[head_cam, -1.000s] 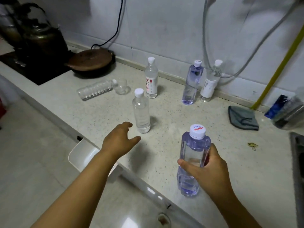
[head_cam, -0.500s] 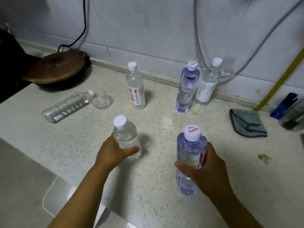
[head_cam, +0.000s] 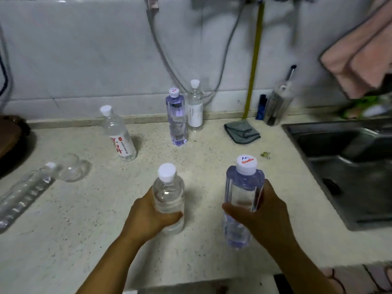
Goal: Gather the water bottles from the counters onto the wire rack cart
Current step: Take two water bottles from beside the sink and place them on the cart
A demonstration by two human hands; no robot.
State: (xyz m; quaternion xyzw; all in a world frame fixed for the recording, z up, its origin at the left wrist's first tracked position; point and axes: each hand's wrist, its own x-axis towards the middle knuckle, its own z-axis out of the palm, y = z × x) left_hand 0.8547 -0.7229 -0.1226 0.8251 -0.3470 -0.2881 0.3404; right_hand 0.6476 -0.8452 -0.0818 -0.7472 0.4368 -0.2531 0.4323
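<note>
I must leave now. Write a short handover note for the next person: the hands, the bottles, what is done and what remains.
Left hand grips the clear bottle; right hand grips the purple-tinted bottle.
On the counter: red-label bottle, second purple bottle, white-label bottle, ribbed bottle lying flat.
Done: two bottles in hand. The cart is not in view.
Left: carry these two to the cart, then fetch the other four.

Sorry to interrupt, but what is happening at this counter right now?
A person's left hand grips a clear white-capped plastic bottle, and the right hand grips a purple-tinted bottle. Four more bottles remain on the speckled counter: three upright and one lying down. No cart is in view.
</note>
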